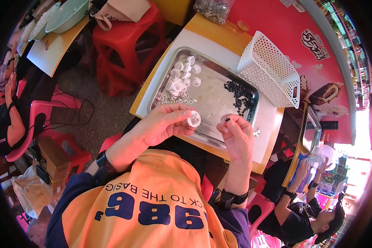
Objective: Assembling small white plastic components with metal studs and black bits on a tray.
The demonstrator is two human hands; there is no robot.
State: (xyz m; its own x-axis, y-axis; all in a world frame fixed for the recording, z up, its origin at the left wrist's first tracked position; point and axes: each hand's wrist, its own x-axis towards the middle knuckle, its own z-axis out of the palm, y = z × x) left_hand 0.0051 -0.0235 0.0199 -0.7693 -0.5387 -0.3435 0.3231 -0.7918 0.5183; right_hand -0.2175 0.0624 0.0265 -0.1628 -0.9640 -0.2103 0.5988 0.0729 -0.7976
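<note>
My left hand (169,120) pinches a round white plastic part (194,119) with a squarish opening in its middle. In my right hand (237,134), thumb and fingertips close on a small black piece (227,120). Both hands are above the near side of a shallow metal tray (211,93). Inside the tray, a heap of white plastic parts (178,85) lies at the left, with smaller clear pieces (175,99) just nearer. A spread of small black pieces (240,97) covers part of the tray's right side. The two held parts are apart from each other.
A white perforated basket (268,70) stands beyond the tray's right corner. At the table's far edge sit a bag of small parts (213,10) and a clear cup (241,27). A red stool (128,45) with a bag on it is at the left. Other people sit at both sides.
</note>
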